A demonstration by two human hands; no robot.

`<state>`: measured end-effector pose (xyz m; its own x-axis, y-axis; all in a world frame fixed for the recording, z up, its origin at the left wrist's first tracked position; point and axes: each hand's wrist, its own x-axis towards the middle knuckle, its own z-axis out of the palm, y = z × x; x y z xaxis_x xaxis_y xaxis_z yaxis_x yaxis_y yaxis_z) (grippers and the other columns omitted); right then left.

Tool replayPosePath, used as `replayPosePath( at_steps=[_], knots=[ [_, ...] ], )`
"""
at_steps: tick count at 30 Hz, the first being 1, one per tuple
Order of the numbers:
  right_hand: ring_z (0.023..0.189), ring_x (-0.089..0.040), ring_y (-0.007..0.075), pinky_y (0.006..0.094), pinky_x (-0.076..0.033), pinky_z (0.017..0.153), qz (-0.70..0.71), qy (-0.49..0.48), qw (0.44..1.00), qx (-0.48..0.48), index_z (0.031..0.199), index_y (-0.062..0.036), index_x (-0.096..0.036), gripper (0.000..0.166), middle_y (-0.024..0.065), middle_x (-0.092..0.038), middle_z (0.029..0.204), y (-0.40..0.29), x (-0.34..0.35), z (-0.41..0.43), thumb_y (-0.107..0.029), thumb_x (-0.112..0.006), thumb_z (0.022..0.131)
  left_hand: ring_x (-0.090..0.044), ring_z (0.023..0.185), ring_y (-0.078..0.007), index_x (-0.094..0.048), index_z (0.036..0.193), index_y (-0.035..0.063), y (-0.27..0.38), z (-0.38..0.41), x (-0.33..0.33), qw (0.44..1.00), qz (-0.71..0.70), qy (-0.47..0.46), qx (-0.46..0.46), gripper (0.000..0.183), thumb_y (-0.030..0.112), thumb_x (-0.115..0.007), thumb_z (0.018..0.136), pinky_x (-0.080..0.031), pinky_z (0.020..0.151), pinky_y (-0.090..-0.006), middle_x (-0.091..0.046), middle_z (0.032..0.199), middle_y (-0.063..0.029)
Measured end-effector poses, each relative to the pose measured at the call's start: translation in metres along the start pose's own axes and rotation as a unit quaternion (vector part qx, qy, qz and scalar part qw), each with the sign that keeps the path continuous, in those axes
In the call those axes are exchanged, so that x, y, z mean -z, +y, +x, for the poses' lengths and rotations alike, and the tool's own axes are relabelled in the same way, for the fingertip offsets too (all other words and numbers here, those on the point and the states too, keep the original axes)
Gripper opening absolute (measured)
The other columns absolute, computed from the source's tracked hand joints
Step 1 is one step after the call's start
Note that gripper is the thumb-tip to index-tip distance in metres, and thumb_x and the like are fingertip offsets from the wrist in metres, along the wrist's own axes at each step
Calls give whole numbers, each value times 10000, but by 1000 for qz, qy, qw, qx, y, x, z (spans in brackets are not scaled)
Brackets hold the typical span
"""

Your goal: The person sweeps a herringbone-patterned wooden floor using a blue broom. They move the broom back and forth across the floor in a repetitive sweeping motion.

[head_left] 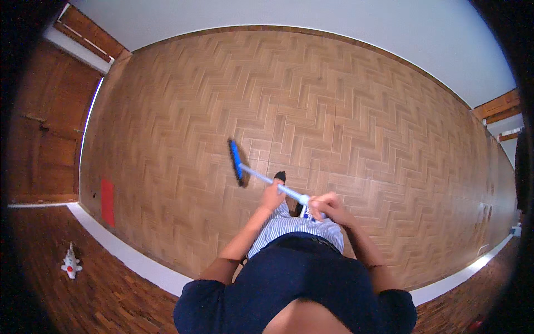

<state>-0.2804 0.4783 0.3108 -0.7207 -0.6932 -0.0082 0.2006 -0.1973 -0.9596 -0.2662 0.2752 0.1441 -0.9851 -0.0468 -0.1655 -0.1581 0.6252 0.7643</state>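
Observation:
A push broom has a blue head (235, 158) with dark bristles, resting on the herringbone-patterned floor (333, 125) ahead and to my left. Its pale handle (256, 174) slants back from the head towards my waist. Lower down the shaft, my left hand (273, 196) is wrapped around it. My right hand (327, 207) grips the handle near its upper end, close to a white collar (305, 200). Just below that hand, a blue-and-white patterned piece (308, 213) shows in front of my striped trousers; what it is I cannot tell.
On the left is a wooden door (50, 125), with a red mat (107, 203) on the floor nearby. A white fish-shaped figure (71, 264) with a red spot lies on darker wood at lower left. Pale wall (292, 12) bounds the far side. White strips (137, 259) edge the near floor.

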Motion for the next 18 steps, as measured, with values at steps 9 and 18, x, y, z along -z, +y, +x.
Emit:
replayPosePath(
  at_steps=[9, 18],
  knots=[
    [396, -384, 48, 211, -308, 369, -118, -17, 981, -150, 626, -31, -525, 327, -28, -433, 462, 125, -1, 153, -260, -455, 848, -563, 858, -309, -587, 947, 62, -121, 67, 49, 927, 253, -189, 202, 380, 349, -564, 699, -453, 715, -374, -585, 896, -177],
    [485, -464, 80, 245, -380, 450, -209, 228, 923, -227, 757, 9, -578, 289, 21, -525, 565, -6, 70, 109, -250, -473, 834, -589, 734, -282, -628, 773, 75, -31, 161, -54, 906, 286, -273, -154, 278, 315, -536, 669, -467, 656, -378, -601, 769, -161]
  ],
)
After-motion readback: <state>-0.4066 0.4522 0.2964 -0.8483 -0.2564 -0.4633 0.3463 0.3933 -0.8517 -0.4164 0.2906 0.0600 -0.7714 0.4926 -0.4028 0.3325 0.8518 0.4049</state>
